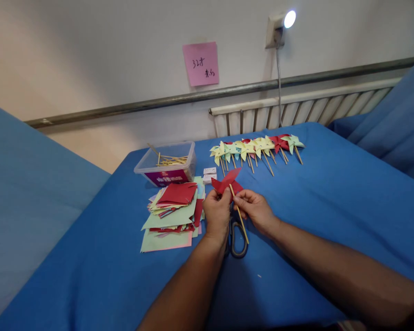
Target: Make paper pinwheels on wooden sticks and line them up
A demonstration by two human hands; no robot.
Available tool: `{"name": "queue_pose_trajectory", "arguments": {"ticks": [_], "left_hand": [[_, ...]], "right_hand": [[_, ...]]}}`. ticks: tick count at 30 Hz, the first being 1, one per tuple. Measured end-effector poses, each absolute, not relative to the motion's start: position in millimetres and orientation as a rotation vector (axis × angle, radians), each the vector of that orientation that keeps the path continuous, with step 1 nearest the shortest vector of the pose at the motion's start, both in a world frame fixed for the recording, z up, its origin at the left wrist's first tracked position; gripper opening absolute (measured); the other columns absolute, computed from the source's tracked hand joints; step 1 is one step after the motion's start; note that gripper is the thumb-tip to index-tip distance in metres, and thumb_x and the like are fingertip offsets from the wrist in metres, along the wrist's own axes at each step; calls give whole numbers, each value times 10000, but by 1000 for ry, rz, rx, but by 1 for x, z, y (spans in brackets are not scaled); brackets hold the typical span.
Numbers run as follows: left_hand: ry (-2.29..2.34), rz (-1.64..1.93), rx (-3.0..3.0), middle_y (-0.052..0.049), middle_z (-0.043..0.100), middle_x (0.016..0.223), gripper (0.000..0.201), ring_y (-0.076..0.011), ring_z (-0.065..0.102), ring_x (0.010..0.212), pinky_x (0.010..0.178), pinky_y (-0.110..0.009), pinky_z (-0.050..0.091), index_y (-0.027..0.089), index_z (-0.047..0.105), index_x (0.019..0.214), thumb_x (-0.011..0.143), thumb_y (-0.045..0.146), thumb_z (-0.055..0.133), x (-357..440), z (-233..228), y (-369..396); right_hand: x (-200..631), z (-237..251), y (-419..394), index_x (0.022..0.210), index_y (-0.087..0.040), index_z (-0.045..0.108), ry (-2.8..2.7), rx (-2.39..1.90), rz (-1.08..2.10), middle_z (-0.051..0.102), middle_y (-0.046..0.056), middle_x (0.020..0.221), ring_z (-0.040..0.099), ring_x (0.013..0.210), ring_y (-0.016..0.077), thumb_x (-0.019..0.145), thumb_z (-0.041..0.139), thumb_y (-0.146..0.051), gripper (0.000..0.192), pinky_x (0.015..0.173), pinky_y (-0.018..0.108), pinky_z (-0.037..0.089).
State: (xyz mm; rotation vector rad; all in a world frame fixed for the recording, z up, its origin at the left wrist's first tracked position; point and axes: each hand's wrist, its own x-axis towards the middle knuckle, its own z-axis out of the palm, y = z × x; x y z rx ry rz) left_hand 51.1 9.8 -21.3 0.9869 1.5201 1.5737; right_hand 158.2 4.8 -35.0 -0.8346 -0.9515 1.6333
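Note:
My left hand [217, 212] is closed on a red paper pinwheel [232, 177], its fingers partly hidden behind the paper. Between the fingers of my right hand [256, 209] is a thin wooden stick [240, 219], whose upper end lies against the pinwheel's middle. Whether stick and paper are joined, I cannot tell. Beneath both hands a pair of scissors [239, 243] with dark handles rests on the blue cloth, blades mostly hidden. Just left of my left hand is a stack of coloured paper pieces [172, 218], with a red one on top.
A clear plastic box [165, 161] of wooden sticks stands at the back left, with small white boxes [209, 175] beside it. Several finished pinwheels [253, 148] lie in a row at the back, near the radiator [296, 105]. Blue cloth [331, 197] covers the table.

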Motion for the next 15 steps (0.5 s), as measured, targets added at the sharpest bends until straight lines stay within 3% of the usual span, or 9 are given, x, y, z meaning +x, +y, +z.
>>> {"name": "queue_pose_trajectory", "arguments": {"ticks": [15], "left_hand": [[1715, 1528, 1178, 20, 569, 567, 232, -113, 479, 525, 510, -231, 348, 167, 604, 641, 721, 380, 653, 52, -12, 4]], "right_hand": [[158, -37, 4, 742, -185, 594, -967, -791, 1645, 636, -37, 584, 471, 379, 56, 705, 762, -453, 319, 365, 177, 354]]}}
